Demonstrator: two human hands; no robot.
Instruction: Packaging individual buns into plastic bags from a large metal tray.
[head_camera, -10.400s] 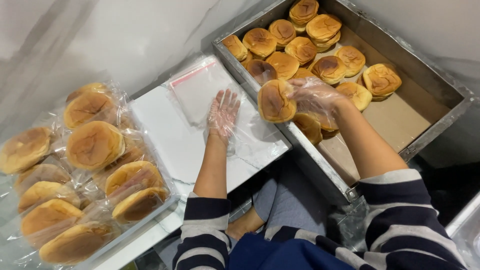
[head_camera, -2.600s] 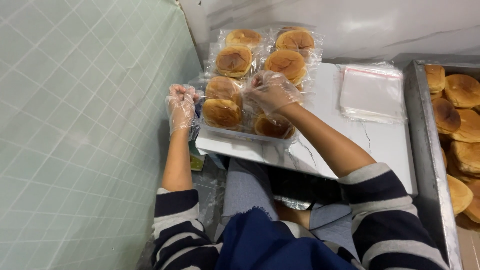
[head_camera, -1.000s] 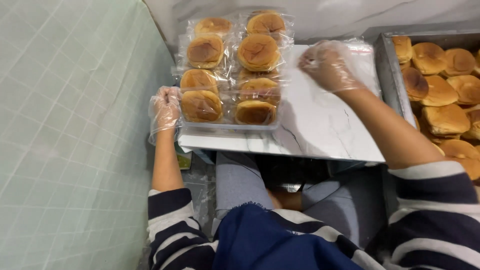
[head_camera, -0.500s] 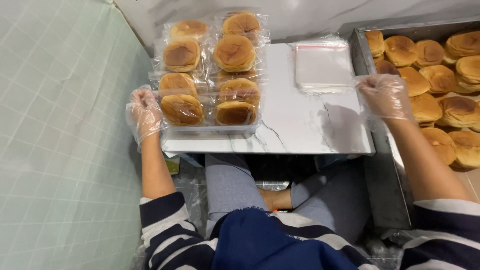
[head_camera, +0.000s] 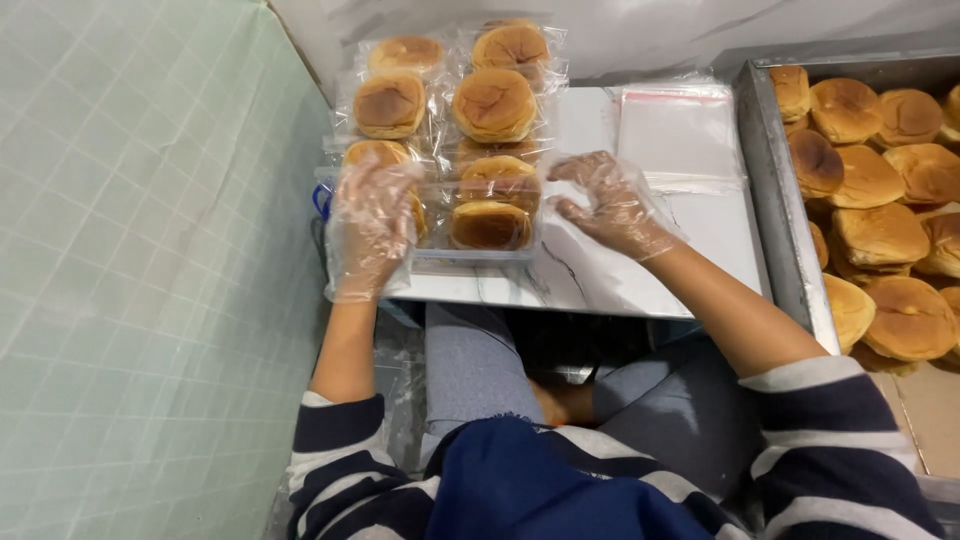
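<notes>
Both my hands wear loose clear plastic gloves. My left hand (head_camera: 372, 228) rests against the left end of a clear plastic crate (head_camera: 478, 260) stacked with bagged round buns (head_camera: 494, 102). At the crate's right end is my right hand (head_camera: 612, 204), fingers spread and curled toward its side. Whether either hand grips the crate I cannot tell. The crate stands on a small white marble-look table (head_camera: 640, 280). A stack of empty clear bags (head_camera: 676, 130) lies on the table behind my right hand.
A metal tray (head_camera: 778, 210) lined with brown cardboard holds several unwrapped buns (head_camera: 880, 235) at the right. A pale green tiled surface (head_camera: 140, 270) fills the left. A grey wall runs along the back. My knees are under the table.
My right hand came back from the tray of buns to the right end of the crate. My left hand rose from the table's left edge onto the crate's left end.
</notes>
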